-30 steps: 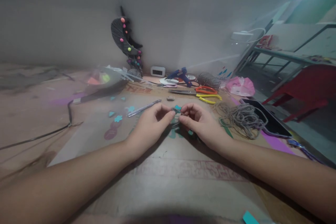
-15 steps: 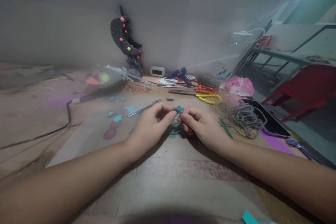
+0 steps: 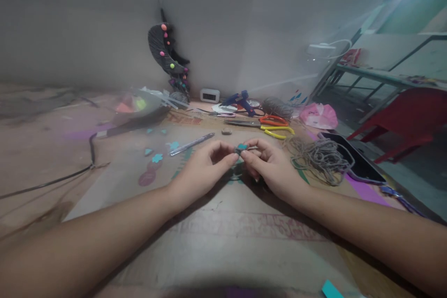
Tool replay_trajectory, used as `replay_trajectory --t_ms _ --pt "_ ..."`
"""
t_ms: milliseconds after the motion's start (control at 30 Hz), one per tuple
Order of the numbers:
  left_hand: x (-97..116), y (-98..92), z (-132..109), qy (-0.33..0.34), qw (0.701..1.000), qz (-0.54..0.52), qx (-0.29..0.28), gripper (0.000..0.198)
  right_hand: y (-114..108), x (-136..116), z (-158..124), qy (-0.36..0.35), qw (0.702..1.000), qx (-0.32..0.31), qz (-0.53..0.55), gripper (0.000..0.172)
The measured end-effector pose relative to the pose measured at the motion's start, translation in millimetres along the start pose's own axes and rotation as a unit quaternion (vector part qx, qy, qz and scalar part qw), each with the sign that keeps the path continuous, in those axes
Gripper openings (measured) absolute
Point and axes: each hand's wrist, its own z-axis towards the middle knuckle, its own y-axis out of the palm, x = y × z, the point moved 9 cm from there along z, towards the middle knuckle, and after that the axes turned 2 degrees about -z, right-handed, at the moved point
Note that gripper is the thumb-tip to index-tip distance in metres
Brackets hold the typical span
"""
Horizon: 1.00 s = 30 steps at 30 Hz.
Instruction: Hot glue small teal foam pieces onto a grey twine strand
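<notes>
My left hand (image 3: 207,163) is closed in a pinch on a bit of grey yarn (image 3: 238,151). Opposite it, my right hand (image 3: 267,163) pinches the same yarn, its fingertips touching the left ones. A small teal paper piece (image 3: 242,146) sits at the fingertips; its full shape is hidden. To the left lie a teal paper flower (image 3: 157,158), a clear pen (image 3: 192,143) and a teal triangle (image 3: 148,152). Right of my right hand is a loose heap of grey yarn (image 3: 323,160).
Scissors with orange and yellow handles (image 3: 277,125), a blue glue gun (image 3: 239,100) and a white digital clock (image 3: 210,95) stand behind the hands. A phone (image 3: 363,160) lies at the right edge. A yarn-wrapped crescent (image 3: 159,49) hangs on the wall. A cable (image 3: 92,149) runs at left.
The teal piece has tilted between my fingertips and shows less of its outline. Both hands have come slightly closer together and turned a little.
</notes>
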Motion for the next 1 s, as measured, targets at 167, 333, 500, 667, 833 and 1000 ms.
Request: replay_trajectory --t_ms 167,333,500,667,833,1000 --pt "1 -3.5 1 -0.012 1.0 0.001 0.025 0.014 0 0 1 -0.001 1.0 0.0 -0.02 0.035" --pt "2 -7.7 0 -0.012 0.999 0.023 0.042 0.016 6 -1 0 0.005 0.999 -0.031 0.008 0.047" --pt "3 -14.4 -1 0.004 0.996 0.043 0.073 0.016 5 4 1 0.019 0.999 -0.027 0.012 0.051" --pt "2 -18.2 -1 0.005 0.994 0.056 0.091 0.016 1 5 4 0.01 1.0 -0.005 -0.008 0.04" --pt "4 -16.7 -1 0.008 0.995 0.051 0.084 0.014 2 4 3 0.01 1.0 -0.009 -0.015 0.041" --pt "6 -13.2 -1 0.009 0.997 0.028 0.066 0.012 9 7 0 0.026 0.998 -0.053 -0.014 0.044"
